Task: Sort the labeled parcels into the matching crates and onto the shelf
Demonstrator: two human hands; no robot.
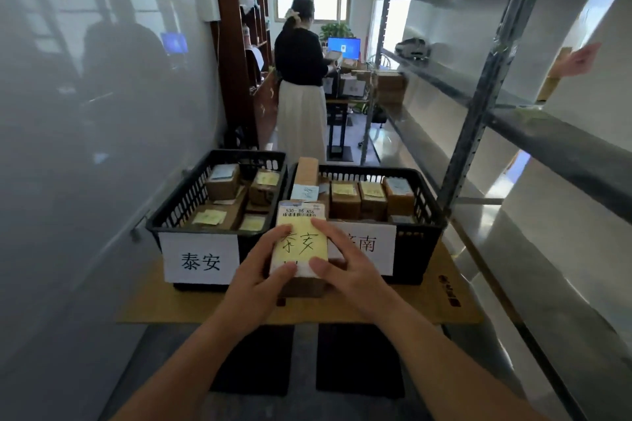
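Here the left hand [257, 278] and right hand [345, 261] both grip a small parcel [301, 246] near the crates, note facing up, likely to match it with the left crate [191, 202], whose label matches.

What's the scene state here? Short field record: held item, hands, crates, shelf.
held item: parcel with yellow note reading 泰安, barcode label above it
left hand: grips the parcel's left side, thumb on top
right hand: grips the right side, fingers over the top edge
left crate: labeled 泰安, holds several noted parcels
right crate: sign partly hidden behind the parcel, 南 readable; holds a row of parcels
likely target: left crate, matching the note
shelf: metal rack at right
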